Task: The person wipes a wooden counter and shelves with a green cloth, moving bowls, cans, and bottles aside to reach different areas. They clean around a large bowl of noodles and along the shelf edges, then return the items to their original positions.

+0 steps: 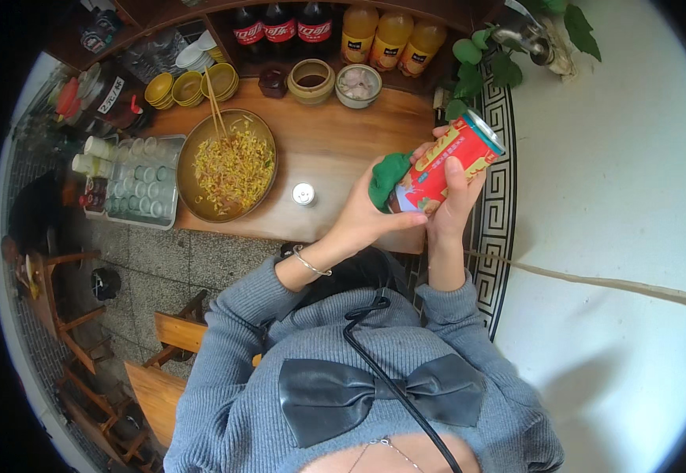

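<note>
A red drink can (441, 165) with yellow print is held up at a tilt over the table's right edge, its silver top towards the upper right. My right hand (458, 201) grips the can's side, thumb across the front. My left hand (369, 207) holds a bunched green cloth (390, 177) against the lower end of the can. To the left of my hands, a small round object with a silver-white top (303, 194) stands on the wooden table (313, 142). Further left sits a large brown bowl (184, 159) of yellow shredded food (233, 168), with wooden chopsticks (215, 106) resting in it.
A clear tray (171, 220) of glasses stands at the table's left end. Small yellow bowls (158, 87), a brown pot (311, 81) and a lidless jar (358, 86) line the back, below cola bottles (314, 26) and orange drink bottles (391, 41). A white wall (603, 177) rises at right.
</note>
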Demonstrator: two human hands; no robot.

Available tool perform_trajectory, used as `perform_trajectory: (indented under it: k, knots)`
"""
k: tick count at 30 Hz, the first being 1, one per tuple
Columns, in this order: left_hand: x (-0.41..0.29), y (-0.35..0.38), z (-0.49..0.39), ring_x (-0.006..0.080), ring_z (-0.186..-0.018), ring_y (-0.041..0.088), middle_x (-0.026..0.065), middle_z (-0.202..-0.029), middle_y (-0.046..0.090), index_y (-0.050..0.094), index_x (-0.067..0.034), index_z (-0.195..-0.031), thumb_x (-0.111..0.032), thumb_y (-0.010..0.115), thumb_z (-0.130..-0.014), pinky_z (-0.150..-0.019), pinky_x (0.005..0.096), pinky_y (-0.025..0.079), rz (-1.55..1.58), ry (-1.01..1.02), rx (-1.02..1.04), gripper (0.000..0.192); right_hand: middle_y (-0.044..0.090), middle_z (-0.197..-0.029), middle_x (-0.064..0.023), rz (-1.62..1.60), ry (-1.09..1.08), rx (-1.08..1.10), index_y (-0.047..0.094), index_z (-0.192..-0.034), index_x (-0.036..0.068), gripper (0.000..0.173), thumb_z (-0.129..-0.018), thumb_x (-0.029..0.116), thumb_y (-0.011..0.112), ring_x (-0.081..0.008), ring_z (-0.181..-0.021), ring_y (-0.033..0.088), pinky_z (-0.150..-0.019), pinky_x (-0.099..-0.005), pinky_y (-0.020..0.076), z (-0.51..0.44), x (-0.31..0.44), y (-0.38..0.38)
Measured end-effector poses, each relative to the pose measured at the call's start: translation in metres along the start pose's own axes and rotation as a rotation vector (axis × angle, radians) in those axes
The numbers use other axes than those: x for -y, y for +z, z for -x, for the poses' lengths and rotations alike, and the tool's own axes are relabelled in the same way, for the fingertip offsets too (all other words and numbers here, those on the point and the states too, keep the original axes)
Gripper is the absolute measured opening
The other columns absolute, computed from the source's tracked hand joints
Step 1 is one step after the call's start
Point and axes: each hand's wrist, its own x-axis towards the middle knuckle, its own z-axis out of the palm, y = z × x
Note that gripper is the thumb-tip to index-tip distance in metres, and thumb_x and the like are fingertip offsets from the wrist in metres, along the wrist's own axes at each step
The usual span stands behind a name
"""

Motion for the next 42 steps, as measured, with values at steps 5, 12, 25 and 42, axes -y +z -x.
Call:
perform_trajectory:
  k: [5, 12, 25, 42]
  knots:
    - [-0.002, 0.006, 0.003, 0.0104, -0.096, 0.049, 0.0022, -0.102, 0.05, 0.043, -0.002, -0.115, -0.014, 0.082, -0.06, -0.084, 0.0253, 0.041, -0.25, 0.008, -0.028, 0.068, 0.051, -0.101, -0.0137, -0.04, -0.022, -0.092, 0.039, -0.115, -0.001, 0.045, -0.079, 0.018, 0.058, -0.0218, -0.076, 0.059, -0.063, -0.0327, 0.0515, 0.005, 0.014, -0.001]
    - [0.001, 0.001, 0.021, 0.0176, -0.112, 0.047, 0.008, -0.122, 0.049, 0.041, -0.006, -0.125, -0.035, 0.049, -0.09, -0.094, 0.0328, 0.038, 0.585, -0.359, -0.116, 0.047, 0.05, -0.099, -0.0116, -0.392, 0.14, 0.1, 0.039, -0.116, 0.001, 0.058, -0.076, 0.04, 0.056, -0.0211, -0.075, 0.054, -0.066, -0.033, 0.0481, -0.019, 0.03, -0.017]
    - [0.008, 0.011, 0.03, 0.0204, -0.121, 0.04, 0.0085, -0.133, 0.039, 0.027, -0.006, -0.135, -0.028, 0.039, -0.095, -0.101, 0.0374, 0.034, 0.591, -0.523, 0.207, 0.047, 0.052, -0.099, -0.0169, 0.24, -0.363, 0.251, 0.037, -0.116, -0.002, 0.059, -0.066, 0.006, 0.067, -0.0225, -0.082, 0.056, -0.071, -0.0342, 0.0499, 0.008, 0.029, -0.019]
    - [-0.015, 0.003, 0.027, 0.0226, -0.122, 0.041, 0.0112, -0.134, 0.039, 0.03, -0.002, -0.133, -0.027, 0.043, -0.092, -0.103, 0.0378, 0.032, 0.69, -0.562, 0.097, 0.051, 0.038, -0.101, -0.0118, -1.056, 0.388, 0.421, 0.035, -0.121, -0.003, 0.068, -0.073, 0.035, 0.066, -0.0182, -0.076, 0.044, -0.073, -0.0311, 0.0435, -0.04, 0.047, -0.033]
